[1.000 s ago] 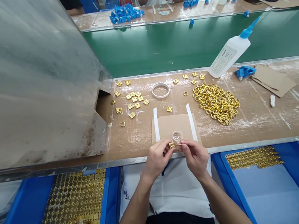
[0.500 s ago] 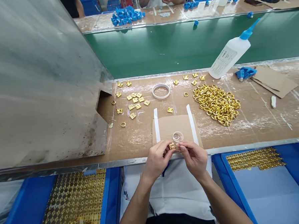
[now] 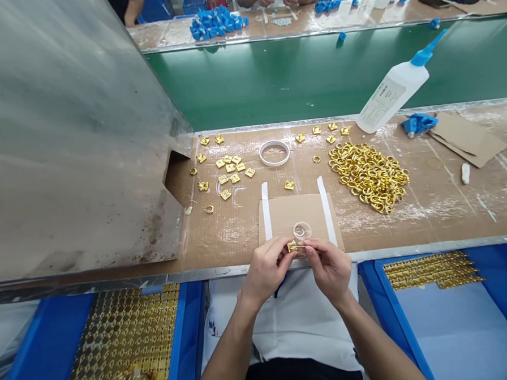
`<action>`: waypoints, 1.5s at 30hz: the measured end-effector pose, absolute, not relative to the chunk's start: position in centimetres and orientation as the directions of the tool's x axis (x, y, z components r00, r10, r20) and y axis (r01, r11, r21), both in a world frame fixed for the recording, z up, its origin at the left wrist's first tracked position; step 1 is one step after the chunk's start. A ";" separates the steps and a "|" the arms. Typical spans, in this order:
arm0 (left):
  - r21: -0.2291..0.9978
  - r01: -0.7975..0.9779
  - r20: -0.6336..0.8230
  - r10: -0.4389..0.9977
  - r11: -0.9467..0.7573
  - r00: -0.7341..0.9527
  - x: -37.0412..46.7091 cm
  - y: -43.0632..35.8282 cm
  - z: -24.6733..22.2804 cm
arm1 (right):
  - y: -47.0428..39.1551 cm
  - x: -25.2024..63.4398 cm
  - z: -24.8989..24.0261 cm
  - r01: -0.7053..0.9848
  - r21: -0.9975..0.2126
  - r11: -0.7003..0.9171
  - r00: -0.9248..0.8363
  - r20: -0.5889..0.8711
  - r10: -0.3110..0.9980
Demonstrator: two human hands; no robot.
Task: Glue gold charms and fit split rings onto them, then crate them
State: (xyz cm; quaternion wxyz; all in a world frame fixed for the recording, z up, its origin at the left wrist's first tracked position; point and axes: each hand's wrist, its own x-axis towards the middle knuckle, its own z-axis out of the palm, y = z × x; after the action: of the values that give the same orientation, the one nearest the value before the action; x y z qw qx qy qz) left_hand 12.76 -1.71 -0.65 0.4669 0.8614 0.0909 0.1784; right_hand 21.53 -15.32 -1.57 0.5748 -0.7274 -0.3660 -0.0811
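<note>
My left hand (image 3: 269, 271) pinches a small gold square piece (image 3: 292, 246) between thumb and fingers, at the table's front edge. Closed around a thin stick (image 3: 301, 246) is my right hand (image 3: 332, 268); the stick's tip touches the gold piece or lies right beside it. Just beyond the fingers, a small clear round dish (image 3: 302, 231) sits on a cardboard pad (image 3: 295, 210) held by two white tape strips. A single gold square piece (image 3: 289, 185) lies past the pad. To the right is a heap of gold rings (image 3: 369, 175).
Several gold square pieces (image 3: 230, 168) lie at left, near a metal housing (image 3: 72, 137). A tape roll (image 3: 274, 153) and a tilted white bottle (image 3: 391, 95) stand farther back. Blue trays with gold pieces (image 3: 125, 333) flank my lap. Co-workers' hands show beyond the green belt (image 3: 273, 81).
The view has shifted slightly. Both my hands stay nearly in place, still holding the gold piece and the stick. Across the belt, a co-worker's hands have moved apart.
</note>
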 end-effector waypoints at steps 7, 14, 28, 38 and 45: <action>0.832 -0.019 0.235 0.321 -0.555 0.917 12.8 -1.7 -0.7 | -15.1 21.6 -1.5 0.649 -0.759 -0.049 0.702 0.573 0.423; 0.834 -0.020 0.228 0.313 -0.551 0.922 12.8 -1.6 -0.7 | -15.2 21.6 -1.5 0.645 -0.763 -0.033 0.696 0.570 0.437; 0.818 -0.020 0.224 0.287 -0.575 0.931 12.5 -1.5 -0.7 | -15.4 21.6 -1.5 0.641 -0.767 -0.031 0.684 0.552 0.476; 0.842 -0.025 0.209 0.283 -0.539 0.936 12.6 -1.4 -0.6 | -15.4 21.7 -1.7 0.628 -0.778 0.005 0.679 0.552 0.484; 0.833 -0.028 0.214 0.274 -0.553 0.938 12.5 -1.3 -0.8 | -15.5 21.8 -1.3 0.642 -0.767 0.026 0.656 0.565 0.501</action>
State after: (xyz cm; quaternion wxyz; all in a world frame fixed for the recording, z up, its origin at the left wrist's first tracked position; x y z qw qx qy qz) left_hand 12.51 -1.31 -0.81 0.4672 0.8663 0.0711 0.1618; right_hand 21.83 -15.51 -1.29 0.5867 -0.6954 -0.4106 -0.0601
